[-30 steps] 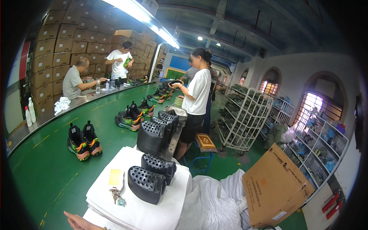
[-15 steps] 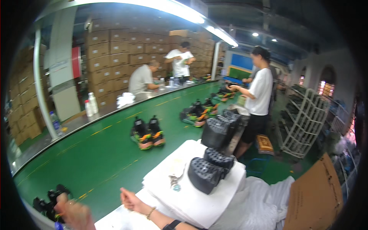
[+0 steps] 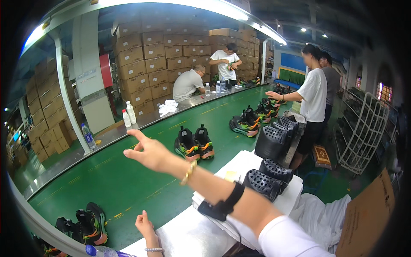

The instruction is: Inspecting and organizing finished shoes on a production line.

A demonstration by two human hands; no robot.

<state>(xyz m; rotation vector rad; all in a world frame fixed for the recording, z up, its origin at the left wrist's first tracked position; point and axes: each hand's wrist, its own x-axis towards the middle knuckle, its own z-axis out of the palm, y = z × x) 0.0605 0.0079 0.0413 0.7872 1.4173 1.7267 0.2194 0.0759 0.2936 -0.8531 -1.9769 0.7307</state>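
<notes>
Our right grip is hanging open, empty, left of centre; black shoes are standing near centre. Our left grip is curling, lower centre; we cannot tell whether it's closed.

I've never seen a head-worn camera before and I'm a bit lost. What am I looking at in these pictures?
No machine here: a person works bare-handed, wearing two fisheye cameras on the head. The pictures come from the left one, looking down, so straight edges bend.

The right hand stretches out over a long green worktop, fingers spread, holding nothing. The left hand is low, near the bottom edge, with nothing visible in it.

On the green surface stand black sneakers with orange and green trim. To the right, black perforated blocks sit on a white stack. Other people are along the worktop.
</notes>
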